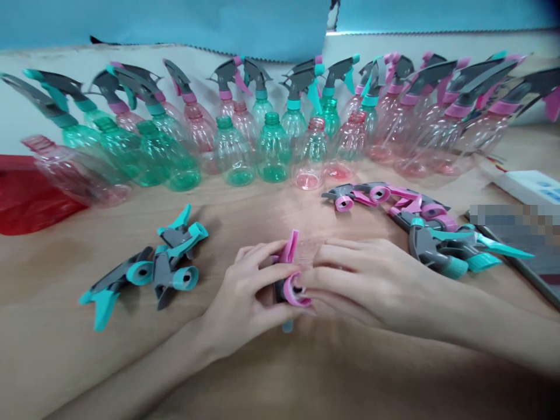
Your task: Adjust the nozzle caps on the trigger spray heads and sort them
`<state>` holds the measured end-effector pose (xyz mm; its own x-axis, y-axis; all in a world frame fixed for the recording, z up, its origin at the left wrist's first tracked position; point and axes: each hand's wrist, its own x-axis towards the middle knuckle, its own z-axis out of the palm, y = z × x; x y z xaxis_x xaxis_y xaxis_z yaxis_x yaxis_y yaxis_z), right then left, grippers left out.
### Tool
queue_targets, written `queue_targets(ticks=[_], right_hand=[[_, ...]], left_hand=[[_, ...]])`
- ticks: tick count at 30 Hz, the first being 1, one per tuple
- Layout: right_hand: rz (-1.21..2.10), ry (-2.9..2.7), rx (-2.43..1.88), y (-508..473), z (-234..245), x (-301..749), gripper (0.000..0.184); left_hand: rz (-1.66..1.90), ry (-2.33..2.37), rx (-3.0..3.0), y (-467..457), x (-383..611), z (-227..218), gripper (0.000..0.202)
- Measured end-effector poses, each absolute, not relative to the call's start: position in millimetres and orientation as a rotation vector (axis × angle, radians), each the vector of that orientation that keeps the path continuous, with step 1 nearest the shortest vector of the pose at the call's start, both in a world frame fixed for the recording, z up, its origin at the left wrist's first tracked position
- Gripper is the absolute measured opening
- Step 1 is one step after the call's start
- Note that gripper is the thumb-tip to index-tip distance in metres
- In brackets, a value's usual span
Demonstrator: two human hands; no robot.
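My left hand (245, 291) is closed around a grey-and-pink trigger spray head (294, 291), its pink trigger pointing up and its collar opening turned to the right. The fingertips of my right hand (367, 280) are pressed together at that opening, touching the collar. Anything pinched between them is hidden. To the left lie several grey-and-teal spray heads (168, 280). Pink spray heads (420, 210) and more teal ones (450, 248) rest on the right, beyond my right hand.
Across the back of the wooden table (245, 216) stand open green bottles (274, 149) and pink bottles (310, 154), with bottles wearing spray heads behind them. A red bag (39, 195) lies at the left. A dark flat device (525, 251) and a white box (534, 186) are at the right.
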<state>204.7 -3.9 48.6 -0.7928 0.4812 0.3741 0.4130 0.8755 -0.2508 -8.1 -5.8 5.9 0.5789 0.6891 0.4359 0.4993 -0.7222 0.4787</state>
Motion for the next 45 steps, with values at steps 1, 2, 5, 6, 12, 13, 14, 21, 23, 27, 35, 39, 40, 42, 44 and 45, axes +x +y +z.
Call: queue_targets(ticks=[1,2,5,6,12,13,14,21,23,27,35,39,40,42,44,45], right_hand=[[0.223,-2.592,-0.664,-6,48,203,0.019],[0.253,-2.581,-0.678,-9,48,203,0.021],[0.351,-2.57,-0.731,-16,49,202,0.019],[0.37,-2.564,-0.737,-18,50,202,0.017],[0.479,-2.579,-0.831,-17,45,202,0.012],[0.488,-2.595,-0.859,-16,43,200,0.013],[0.489,-2.614,-0.879,-15,43,197,0.014],[0.424,-2.689,-1.072,-11,43,178,0.026],[0.445,-2.679,-1.142,-7,44,178,0.035],[0.447,-2.656,-1.163,-1,46,190,0.033],[0.581,-2.764,-1.098,-21,34,194,0.013],[0.635,-2.74,-1.061,-30,34,196,0.008],[0.646,-2.722,-1.049,-30,35,200,0.009],[0.653,-2.684,-1.06,-31,36,212,0.011],[0.648,-2.648,-1.094,-30,35,227,0.012],[0.655,-2.627,-1.111,-29,33,235,0.012]], left_hand=[[0.885,0.981,2.524,-8,-11,8,0.036],[0.872,1.0,2.548,-10,-15,11,0.034],[0.805,1.199,2.579,-17,-34,23,0.031],[0.804,1.307,2.56,-18,-44,28,0.032],[1.072,1.757,2.392,-3,-124,51,0.044],[1.009,1.769,2.43,0,-137,52,0.047],[0.949,1.751,2.494,3,-149,52,0.051],[0.686,1.77,2.564,12,-165,30,0.05],[0.791,1.75,2.521,11,-158,27,0.047],[0.941,1.751,2.44,8,-141,31,0.036],[0.561,1.374,2.732,34,-47,46,0.031],[0.462,1.13,2.877,70,25,35,0.025],[0.442,1.079,2.914,79,41,31,0.028],[0.389,0.959,2.988,97,66,25,0.034],[0.348,0.846,3.044,111,84,22,0.033],[0.332,0.799,3.064,117,91,21,0.029]])
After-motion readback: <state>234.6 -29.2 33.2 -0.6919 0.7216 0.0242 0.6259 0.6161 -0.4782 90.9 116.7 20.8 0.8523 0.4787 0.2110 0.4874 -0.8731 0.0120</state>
